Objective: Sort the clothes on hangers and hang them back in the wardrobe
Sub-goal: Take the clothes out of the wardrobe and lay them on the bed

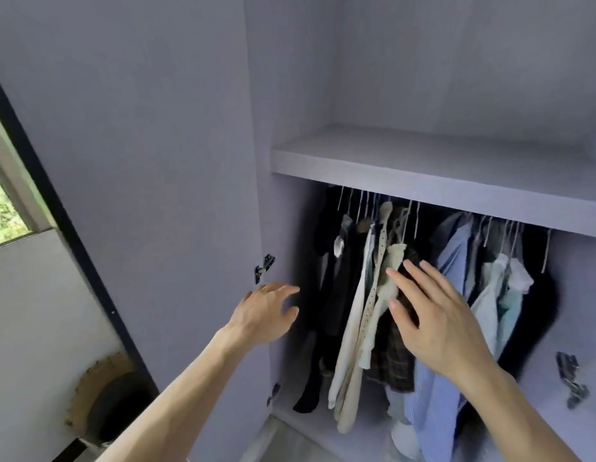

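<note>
Two bare forearms rise from 6 o'clock. The left hand (266, 311), at 9 o'clock of the hanging row, has its fingers apart and loosely bent, and it holds nothing. It hovers by the door hinge (263, 268) at the mouth of the wardrobe (290, 128). The right hand (433, 325), at centre, is flat with its fingers straight and spread in front of the clothes (395, 361). Whether its tips touch the cloth cannot be told.

The clothes hang on wire hangers (360, 205) under the shelf (423, 168), which hides the rail. Dark garments (326, 261) hang at the 9 o'clock end, and a cream garment (353, 328) is just beside them. A blue striped shirt (456, 255) hangs toward 3 o'clock. The door (139, 161) stands open at 10 o'clock.

The step appears to be the start of the sorting, with nothing yet taken hold of. The next move likely calls for parting the crowded row and closing the fingers on one hanger's hook. That hook would then be lifted clear without dragging its neighbours.
</note>
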{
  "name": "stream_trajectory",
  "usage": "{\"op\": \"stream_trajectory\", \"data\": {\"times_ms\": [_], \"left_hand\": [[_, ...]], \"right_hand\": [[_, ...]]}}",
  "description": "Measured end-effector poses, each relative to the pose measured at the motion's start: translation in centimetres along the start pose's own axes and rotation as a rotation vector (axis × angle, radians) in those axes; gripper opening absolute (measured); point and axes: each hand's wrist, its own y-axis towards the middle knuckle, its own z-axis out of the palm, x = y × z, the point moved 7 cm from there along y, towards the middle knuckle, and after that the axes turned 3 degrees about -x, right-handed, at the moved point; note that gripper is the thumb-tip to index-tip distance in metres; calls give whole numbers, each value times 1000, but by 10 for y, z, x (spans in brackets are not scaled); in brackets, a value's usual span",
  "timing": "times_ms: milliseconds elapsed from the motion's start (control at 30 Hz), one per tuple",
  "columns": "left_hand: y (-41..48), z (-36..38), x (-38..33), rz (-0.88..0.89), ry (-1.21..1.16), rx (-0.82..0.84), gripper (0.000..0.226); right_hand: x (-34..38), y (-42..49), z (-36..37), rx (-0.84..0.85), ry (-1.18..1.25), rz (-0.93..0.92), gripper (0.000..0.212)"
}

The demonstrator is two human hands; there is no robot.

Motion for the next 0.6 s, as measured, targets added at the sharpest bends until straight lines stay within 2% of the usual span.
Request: {"op": "stream_trajectory", "data": {"times_ms": [167,267,400,600], "left_hand": [[76,10,-14,0,-90,11,50],[117,9,-19,-4,-141,17,50],[176,12,-20,-35,-297,10,49],[257,52,-10,-197,-527,48,52]], "right_hand": [[-27,95,-18,-217,-165,53,55],[-43,153,-15,-238,-295,90,58],[-61,210,20,-235,-353,114,56],[-70,229,47,-609,-403,69,45]]}}
